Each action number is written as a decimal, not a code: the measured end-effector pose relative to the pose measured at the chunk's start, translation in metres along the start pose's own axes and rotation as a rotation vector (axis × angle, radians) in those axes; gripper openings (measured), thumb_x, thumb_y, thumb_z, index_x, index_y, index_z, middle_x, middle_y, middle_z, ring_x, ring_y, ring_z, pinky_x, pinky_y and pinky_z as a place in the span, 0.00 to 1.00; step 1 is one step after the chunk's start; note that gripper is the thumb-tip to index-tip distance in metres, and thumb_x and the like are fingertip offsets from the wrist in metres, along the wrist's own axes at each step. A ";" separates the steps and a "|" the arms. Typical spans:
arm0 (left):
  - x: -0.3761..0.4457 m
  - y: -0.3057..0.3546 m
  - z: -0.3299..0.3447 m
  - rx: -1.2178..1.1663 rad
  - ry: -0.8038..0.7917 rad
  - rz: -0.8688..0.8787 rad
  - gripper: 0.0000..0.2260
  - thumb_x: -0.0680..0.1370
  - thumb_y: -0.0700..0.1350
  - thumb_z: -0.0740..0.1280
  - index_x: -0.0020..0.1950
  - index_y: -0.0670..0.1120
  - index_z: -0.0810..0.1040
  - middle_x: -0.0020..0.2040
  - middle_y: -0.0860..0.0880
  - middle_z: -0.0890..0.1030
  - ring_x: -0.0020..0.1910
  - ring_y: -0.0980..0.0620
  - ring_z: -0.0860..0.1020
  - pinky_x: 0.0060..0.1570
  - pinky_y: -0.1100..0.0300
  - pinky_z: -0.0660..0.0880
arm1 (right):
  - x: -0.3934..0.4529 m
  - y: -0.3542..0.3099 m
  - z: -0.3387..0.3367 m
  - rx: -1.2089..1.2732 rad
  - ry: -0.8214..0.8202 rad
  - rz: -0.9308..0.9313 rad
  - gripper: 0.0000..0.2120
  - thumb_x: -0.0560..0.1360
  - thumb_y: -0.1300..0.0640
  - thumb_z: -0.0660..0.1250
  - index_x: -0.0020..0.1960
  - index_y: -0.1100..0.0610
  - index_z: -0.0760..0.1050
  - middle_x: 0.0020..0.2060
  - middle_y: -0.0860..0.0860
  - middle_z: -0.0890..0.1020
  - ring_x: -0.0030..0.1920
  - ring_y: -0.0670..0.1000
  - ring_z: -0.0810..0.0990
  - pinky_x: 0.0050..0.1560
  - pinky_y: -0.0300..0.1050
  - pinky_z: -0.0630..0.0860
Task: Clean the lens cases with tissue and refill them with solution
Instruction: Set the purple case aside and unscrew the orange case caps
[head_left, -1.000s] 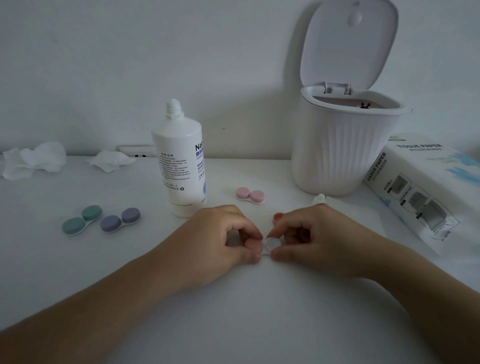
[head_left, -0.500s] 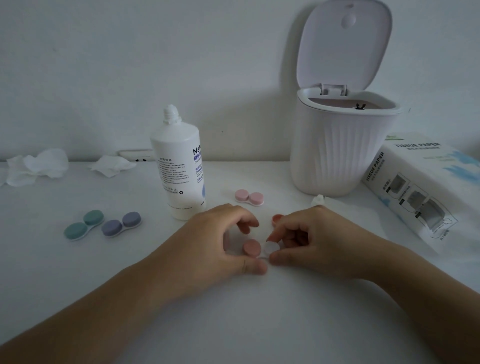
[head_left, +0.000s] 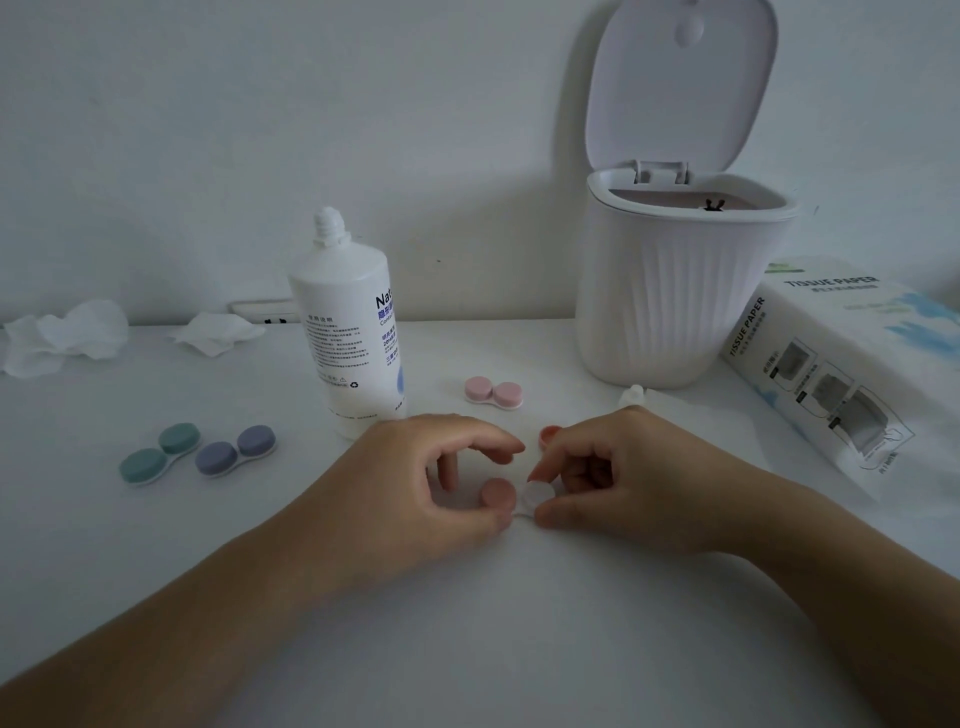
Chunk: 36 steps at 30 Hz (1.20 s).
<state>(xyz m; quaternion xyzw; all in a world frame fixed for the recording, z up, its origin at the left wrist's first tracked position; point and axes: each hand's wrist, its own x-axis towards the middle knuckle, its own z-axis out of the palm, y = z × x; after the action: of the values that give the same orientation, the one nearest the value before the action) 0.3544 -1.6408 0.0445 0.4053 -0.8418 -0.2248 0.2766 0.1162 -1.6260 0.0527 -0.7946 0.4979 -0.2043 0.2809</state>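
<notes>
The lens case (head_left: 514, 499) lies on the bench (head_left: 467, 623) right between the two hands. Its near-left well carries a dusty-pink cap (head_left: 497, 492), and its right well stands uncovered and white. A second ago the left hand (head_left: 415, 483) had its thumb and fingers closed over that pink cap; now the fingers have lifted and arch loosely above it, with only the thumb tip resting at the case's near edge. I judge the cap on that side has just been screwed home and let go. The right hand (head_left: 613, 483) pinches the bare white well between thumb and forefinger, steadying it as before.

A reddish loose cap (head_left: 550, 434) sits just beyond the right hand's knuckles, so the open well likely gets closed next.

Farther out past the left hand stands the solution bottle (head_left: 353, 332), uncapped. A pink case (head_left: 493, 393) lies beyond both hands, and a teal case (head_left: 158, 453) and purple case (head_left: 235, 450) lie well to the left. Crumpled tissues (head_left: 67, 335) rest far left, and an open-lidded bin (head_left: 675, 291) and a tissue pack (head_left: 852, 364) lie beyond the right hand.
</notes>
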 end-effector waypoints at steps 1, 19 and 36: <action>-0.001 0.001 0.001 -0.008 -0.006 0.004 0.12 0.73 0.51 0.76 0.54 0.62 0.82 0.47 0.71 0.80 0.41 0.55 0.77 0.39 0.74 0.69 | 0.000 0.000 0.000 -0.001 0.001 0.003 0.06 0.71 0.48 0.77 0.47 0.46 0.83 0.28 0.41 0.76 0.29 0.41 0.72 0.39 0.42 0.75; 0.002 0.000 0.004 -0.048 -0.034 -0.026 0.14 0.70 0.55 0.76 0.54 0.63 0.81 0.49 0.63 0.81 0.35 0.55 0.74 0.34 0.68 0.71 | 0.001 0.000 0.000 -0.027 -0.006 -0.006 0.06 0.71 0.47 0.76 0.47 0.46 0.83 0.27 0.41 0.75 0.28 0.42 0.71 0.37 0.41 0.72; 0.004 0.002 0.007 -0.118 0.147 0.069 0.07 0.75 0.49 0.75 0.53 0.57 0.84 0.46 0.60 0.79 0.37 0.55 0.75 0.38 0.72 0.68 | 0.001 -0.001 -0.001 -0.032 -0.011 -0.019 0.06 0.71 0.46 0.75 0.46 0.45 0.82 0.27 0.43 0.75 0.28 0.41 0.71 0.45 0.46 0.79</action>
<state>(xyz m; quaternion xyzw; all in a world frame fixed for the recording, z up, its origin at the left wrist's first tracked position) 0.3464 -1.6418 0.0420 0.3747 -0.8180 -0.2339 0.3685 0.1166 -1.6267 0.0536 -0.8048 0.4921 -0.1947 0.2687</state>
